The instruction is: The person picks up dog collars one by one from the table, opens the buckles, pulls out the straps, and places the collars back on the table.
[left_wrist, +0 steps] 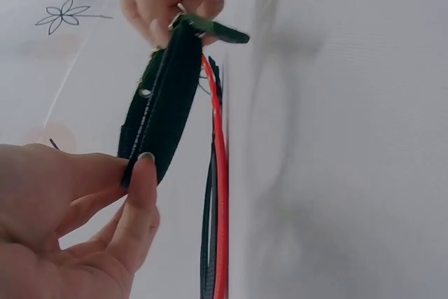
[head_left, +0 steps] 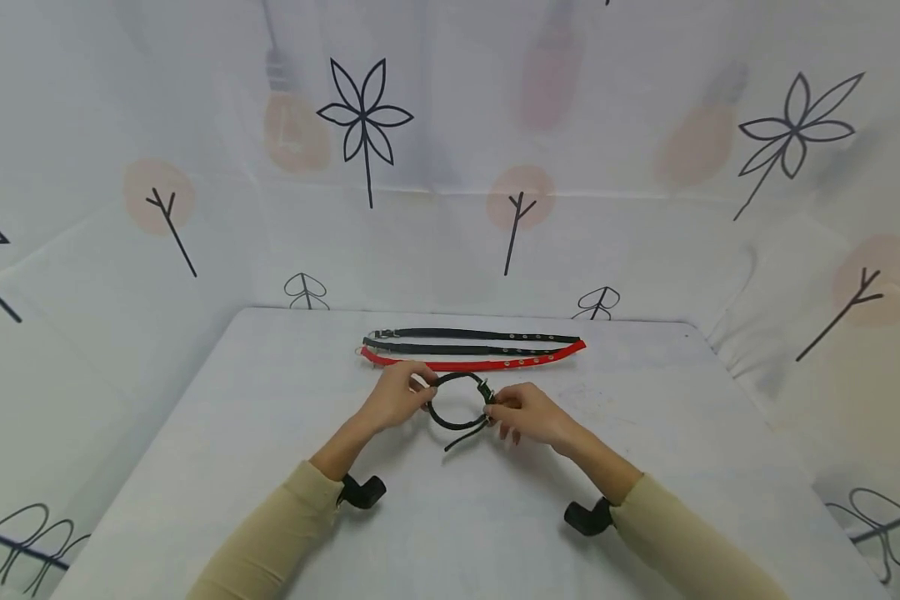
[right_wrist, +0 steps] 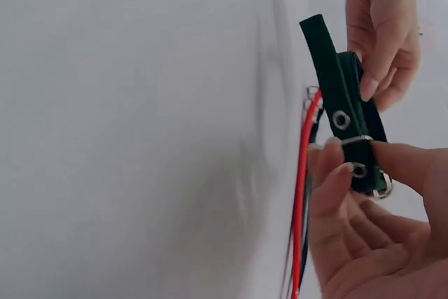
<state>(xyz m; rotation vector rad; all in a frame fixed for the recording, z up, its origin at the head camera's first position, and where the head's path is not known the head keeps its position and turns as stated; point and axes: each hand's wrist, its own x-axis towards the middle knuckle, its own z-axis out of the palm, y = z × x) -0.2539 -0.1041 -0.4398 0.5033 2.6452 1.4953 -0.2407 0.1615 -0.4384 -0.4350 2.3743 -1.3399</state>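
A dark green buckled collar [head_left: 459, 427] is bent into a closed loop, raised between both hands. My left hand [head_left: 393, 396] pinches the loop's left side between thumb and fingers; the left wrist view shows the band [left_wrist: 175, 96] edge-on. Opposite it, my right hand [head_left: 536, 415] grips the collar at its metal buckle [right_wrist: 357, 140]. The strap runs through that buckle, and its loose tail [right_wrist: 318, 40] sticks out past it. Metal eyelets [right_wrist: 341, 119] show along the strap. Part of the buckle end is covered by the right fingers.
Behind the hands, a red collar [head_left: 465, 366] and two dark collars, one farther back [head_left: 457, 333] and one in the middle [head_left: 457, 350], lie stretched side by side on the white table [head_left: 457, 533]. Patterned white cloth [head_left: 435, 242] hangs around the table's back and sides.
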